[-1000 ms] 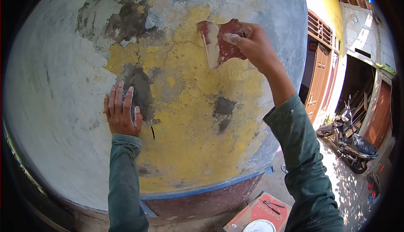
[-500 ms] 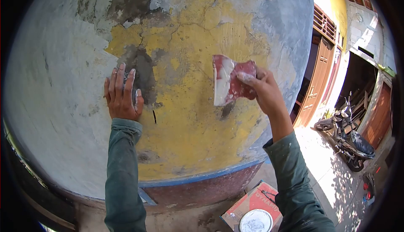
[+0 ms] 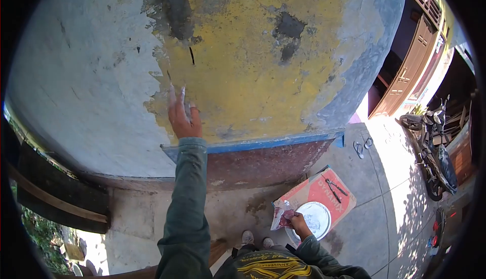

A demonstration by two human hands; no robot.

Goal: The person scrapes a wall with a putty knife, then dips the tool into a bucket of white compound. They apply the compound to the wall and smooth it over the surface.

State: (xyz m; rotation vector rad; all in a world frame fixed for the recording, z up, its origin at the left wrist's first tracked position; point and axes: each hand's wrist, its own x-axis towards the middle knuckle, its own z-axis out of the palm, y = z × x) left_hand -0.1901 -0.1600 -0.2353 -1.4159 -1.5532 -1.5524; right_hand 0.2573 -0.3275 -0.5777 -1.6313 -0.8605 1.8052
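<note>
In the head view my left hand (image 3: 185, 116) is raised at the patchy wall (image 3: 263, 91), fingers apart and fingertips over the edge between yellow paint and the pale coating. It holds nothing. My right hand (image 3: 300, 227) is down low, wrapped round a red putty scraper (image 3: 281, 217) smeared with white paste. The scraper is close beside the rim of a round white tub (image 3: 318, 214) that has whitish paste in it. Under the tub is a red and brown cardboard box (image 3: 309, 187) printed with letters.
A dark pliers-like tool (image 3: 334, 190) lies on the box. Sandals (image 3: 359, 149) sit on the concrete floor near the wall's corner. A motorbike (image 3: 430, 152) stands to the right, past an open wooden door (image 3: 402, 76). A dark curved ledge (image 3: 61, 193) is at lower left.
My view has tilted down. My right hand has brought the scraper from in front of the wall down to the tub. My left hand has moved lower on the wall.
</note>
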